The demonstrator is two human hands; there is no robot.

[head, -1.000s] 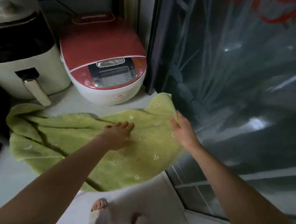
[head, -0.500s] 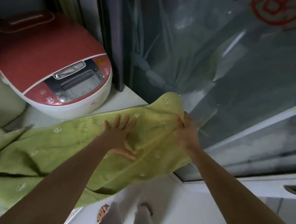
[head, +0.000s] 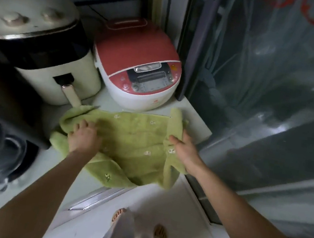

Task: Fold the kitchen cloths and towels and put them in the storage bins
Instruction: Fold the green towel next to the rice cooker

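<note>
we see a green towel [head: 136, 136] of soft, matt terry cloth on a smooth white counter [head: 195, 122], a glossy red-and-white plastic rice cooker [head: 139, 64], and wrinkled shiny clear plastic sheeting [head: 276, 84].

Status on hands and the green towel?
Left hand flat on green towel. Right hand gripping its right edge. Towel part-folded on counter, overhanging. Rice cooker close behind.

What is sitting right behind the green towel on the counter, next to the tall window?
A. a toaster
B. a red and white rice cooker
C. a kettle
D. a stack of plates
B: a red and white rice cooker stands just behind the green towel, which both hands are pressing on the counter.
</note>
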